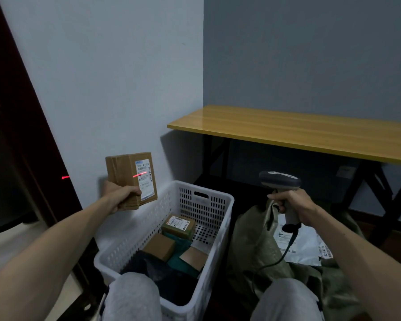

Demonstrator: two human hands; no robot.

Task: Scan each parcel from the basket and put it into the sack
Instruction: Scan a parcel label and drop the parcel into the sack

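My left hand (119, 196) grips the lower corner of a brown cardboard parcel (125, 169), held upright above the left side of the white perforated basket (218, 218). A red scan line crosses the parcel's white label. My right hand (294, 206) grips the handle of a grey barcode scanner (279, 181) aimed left at the parcel, its cable trailing down. The basket holds several more parcels, brown boxes (178, 225) and dark and teal bags. The olive-green sack (257, 246) lies open on the floor to the right, with a white mailer (303, 246) inside.
A yellow wooden table (299, 133) on black legs stands against the far wall, beyond the sack. My knees in grey trousers (134, 297) sit at the bottom, in front of the basket. A dark door frame (21, 135) runs down the left.
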